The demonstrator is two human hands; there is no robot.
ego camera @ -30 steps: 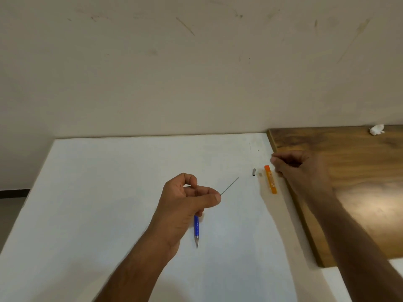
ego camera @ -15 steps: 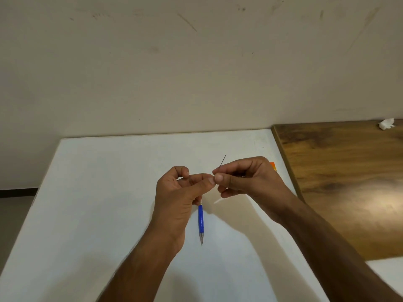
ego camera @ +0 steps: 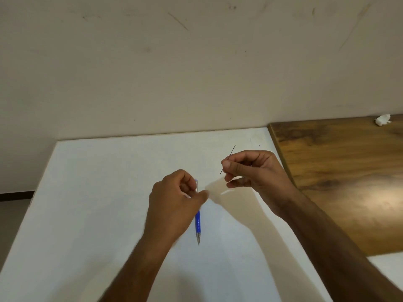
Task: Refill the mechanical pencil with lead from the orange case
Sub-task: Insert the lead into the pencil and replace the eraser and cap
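The mechanical pencil (ego camera: 198, 223) is held in the left hand (ego camera: 174, 205), its blue barrel running down out of the curled fingers with the metal tip pointing toward the person and its open upper end showing just above the index finger. The left grip is closed around the upper part of the barrel, thumb pressed against the side; the hand is slightly blurred. The pencil hangs over the white surface (ego camera: 98, 192).

A thin dark lead (ego camera: 231, 152) is pinched between the thumb and forefinger of the right hand (ego camera: 253, 173). That grip is narrow, closed on the lead near its middle, so one end sticks up and away past the fingers and a short end shows below them. The lead is tilted, and its lower end sits near the pencil's upper end but apart from it.

To the right, a brown wooden board (ego camera: 340, 171) lies against the white surface's edge, with a small crumpled white scrap (ego camera: 382, 119) near its far corner. A pale scuffed wall (ego camera: 196, 62) rises behind.
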